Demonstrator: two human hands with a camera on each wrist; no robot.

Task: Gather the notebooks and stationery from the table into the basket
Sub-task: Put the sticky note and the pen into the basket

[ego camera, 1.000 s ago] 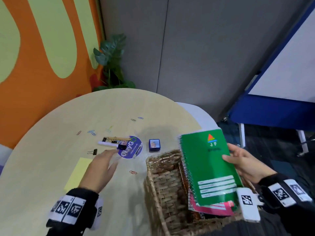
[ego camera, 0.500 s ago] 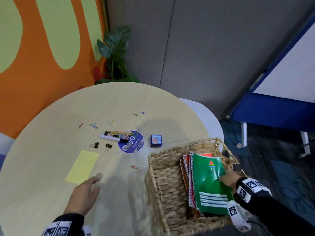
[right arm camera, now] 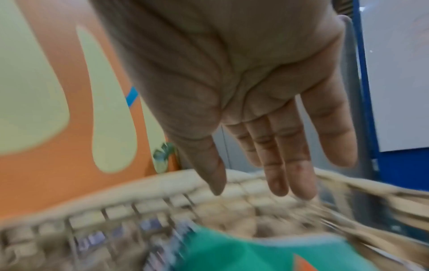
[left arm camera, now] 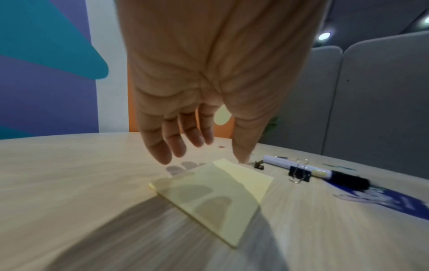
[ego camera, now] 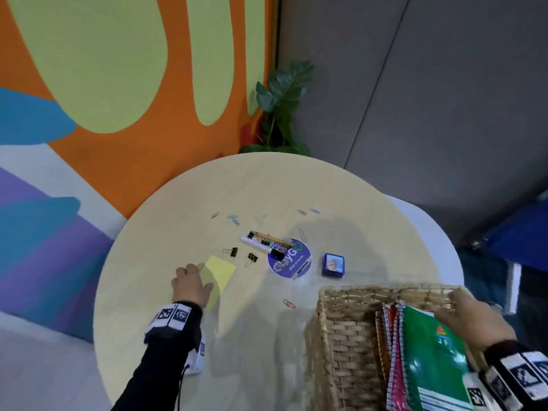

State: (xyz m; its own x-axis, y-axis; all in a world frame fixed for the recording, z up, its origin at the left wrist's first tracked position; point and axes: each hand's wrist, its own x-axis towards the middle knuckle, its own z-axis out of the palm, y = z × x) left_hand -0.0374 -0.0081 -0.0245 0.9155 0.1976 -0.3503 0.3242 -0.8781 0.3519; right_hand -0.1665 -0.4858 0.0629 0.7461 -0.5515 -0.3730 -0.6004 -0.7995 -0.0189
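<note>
The wicker basket [ego camera: 341,333] [right arm camera: 144,194] stands at the table's near right and holds several spiral notebooks, the green notebook [ego camera: 430,360] [right arm camera: 243,254] rightmost. My right hand [ego camera: 468,318] [right arm camera: 267,174] hovers open just above the green notebook, holding nothing. My left hand [ego camera: 191,284] [left arm camera: 199,148] hangs open over the left edge of the yellow sticky-note pad [ego camera: 219,274] [left arm camera: 216,194], fingers spread and just off it. Beyond the pad lie two black binder clips [ego camera: 234,252] [left arm camera: 299,174], a white marker [ego camera: 261,246] [left arm camera: 311,169], a wooden pen [ego camera: 272,239] and a round purple sticker [ego camera: 292,261].
A small blue box [ego camera: 334,264] sits beside the sticker. Coloured paper clips [ego camera: 289,304] are scattered over the round table [ego camera: 154,262]. A potted plant [ego camera: 281,108] stands behind the table against the orange wall; grey partitions are at the right.
My right hand let go of the green notebook, which now stands in the basket. My left hand drew back and then came forward over the yellow pad.
</note>
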